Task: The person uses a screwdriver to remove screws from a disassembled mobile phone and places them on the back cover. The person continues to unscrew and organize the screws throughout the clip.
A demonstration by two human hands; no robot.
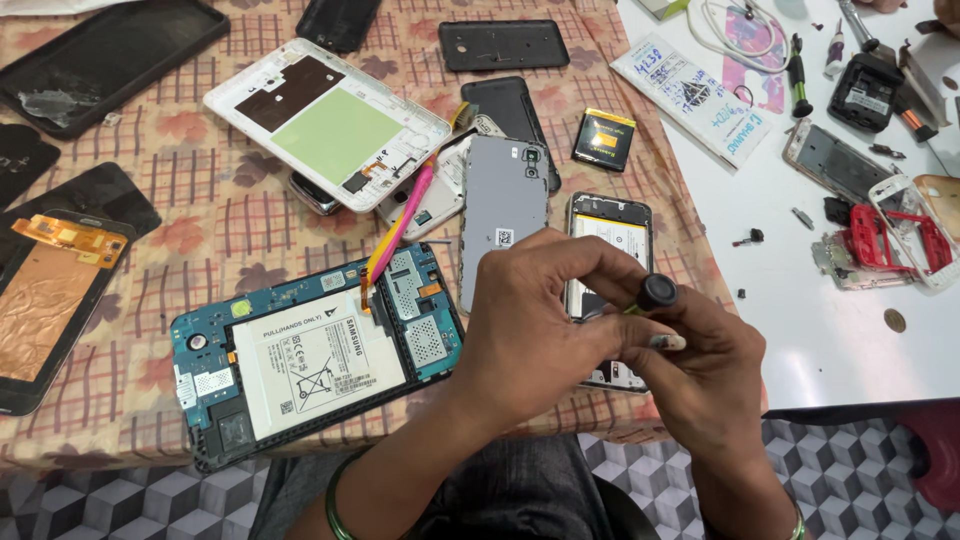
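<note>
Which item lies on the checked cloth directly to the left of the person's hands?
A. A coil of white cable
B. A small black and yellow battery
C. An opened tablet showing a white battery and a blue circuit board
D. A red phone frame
C: the opened tablet with its white battery and blue board lies on the checked cloth just left of the left hand; the right hand holds a black-capped tool.

Left hand (530, 330): bare, no glove, no ring in view.
Left wrist: a thin dark green bangle (337, 500) just behind the hand; forearm bare, no sleeve.
Right hand (700, 370): bare, short plain nails.
Right wrist: a thin bangle (797, 515) at the picture's edge, probably green too.
Lap: dark grey trousers (520, 490) below both hands.
</note>
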